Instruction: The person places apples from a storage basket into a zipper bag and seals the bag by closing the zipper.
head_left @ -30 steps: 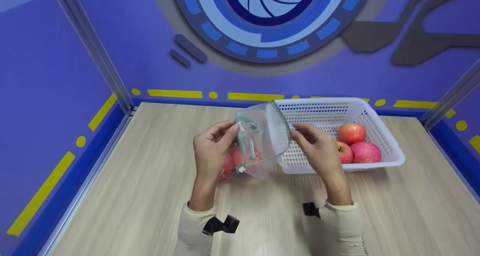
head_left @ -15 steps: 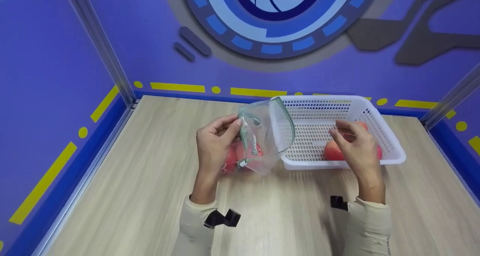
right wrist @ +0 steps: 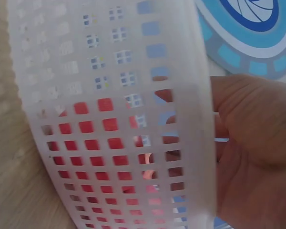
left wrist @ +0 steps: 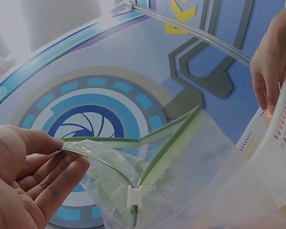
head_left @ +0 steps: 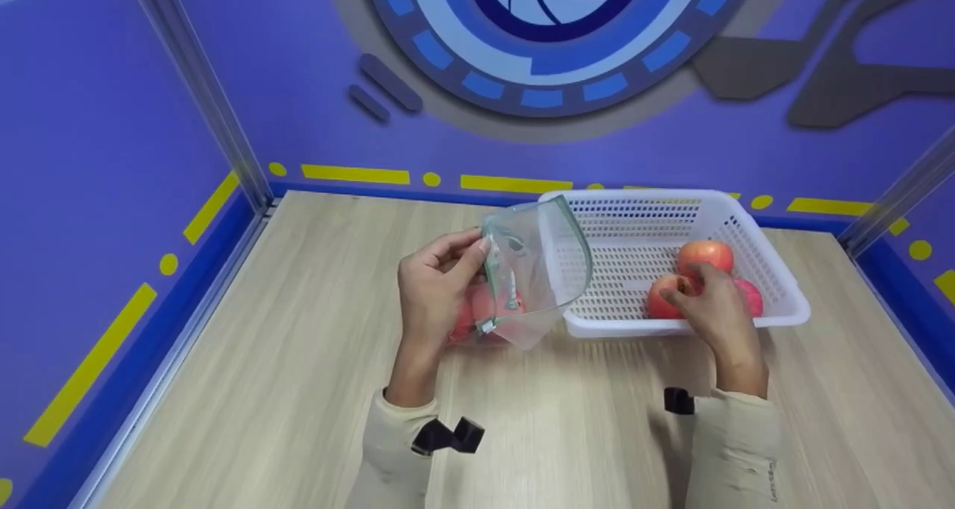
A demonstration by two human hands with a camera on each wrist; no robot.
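My left hand (head_left: 433, 281) pinches the green-edged rim of a clear slider zip bag (head_left: 533, 248) between thumb and fingers. The bag's mouth gapes toward the basket, and its white slider (left wrist: 134, 196) sits at one end of the zip. Red apples (head_left: 485, 307) show through the bag's lower part. My right hand (head_left: 716, 304) is inside the white basket, thumb and fingers spread over an orange-red apple (head_left: 661, 297). A second apple (head_left: 705, 257) lies behind it, and a pinker apple (head_left: 750, 298) is partly hidden by the hand. Fingertip contact is hard to make out.
The white perforated basket (head_left: 612, 328) stands at the back right of the wood-grain table (head_left: 298, 330), its left end close behind the bag. Blue printed panels (head_left: 477, 143) and metal posts (head_left: 216, 98) close off the back and sides.
My right hand has let go of the bag's rim, moved right and lowered into the basket over the apples. My left hand keeps its pinch on the bag. The head view has shifted slightly.
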